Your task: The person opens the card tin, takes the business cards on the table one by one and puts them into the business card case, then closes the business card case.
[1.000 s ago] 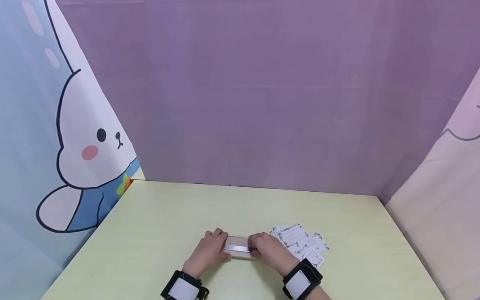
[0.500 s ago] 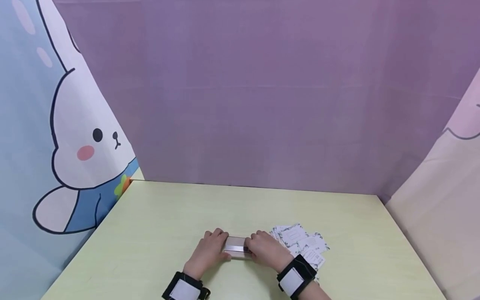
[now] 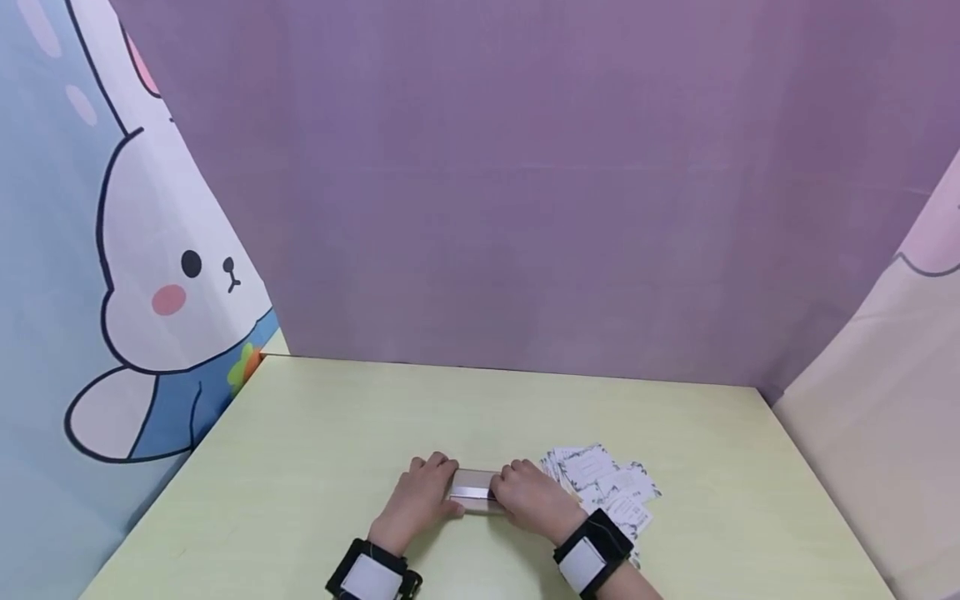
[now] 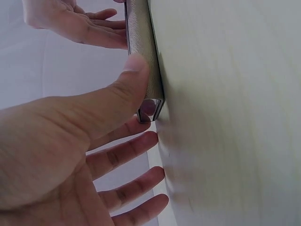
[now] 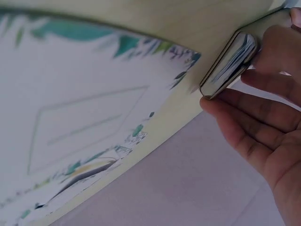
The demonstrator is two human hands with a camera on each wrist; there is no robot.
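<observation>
A slim metallic card case point(image 3: 472, 487) lies on the pale green table point(image 3: 337, 433), near the front edge. My left hand point(image 3: 420, 496) grips its left end; in the left wrist view my thumb point(image 4: 117, 92) presses the case point(image 4: 141, 56) from one side and my index finger curls under its end. My right hand point(image 3: 528, 500) grips the right end, fingers point(image 5: 254, 117) wrapped round the case point(image 5: 230, 63), whose end shows thin card edges inside. The hands nearly meet over the case.
A loose spread of white cards with leafy borders point(image 3: 603, 487) lies just right of my right hand, one card point(image 5: 84, 117) close to the right wrist camera. Purple cloth stands behind the table, a rabbit-print curtain point(image 3: 150, 292) to the left, a pale curtain to the right.
My right hand has slid a little to the left along the case, covering more of it. The left hand and the cards stay put.
</observation>
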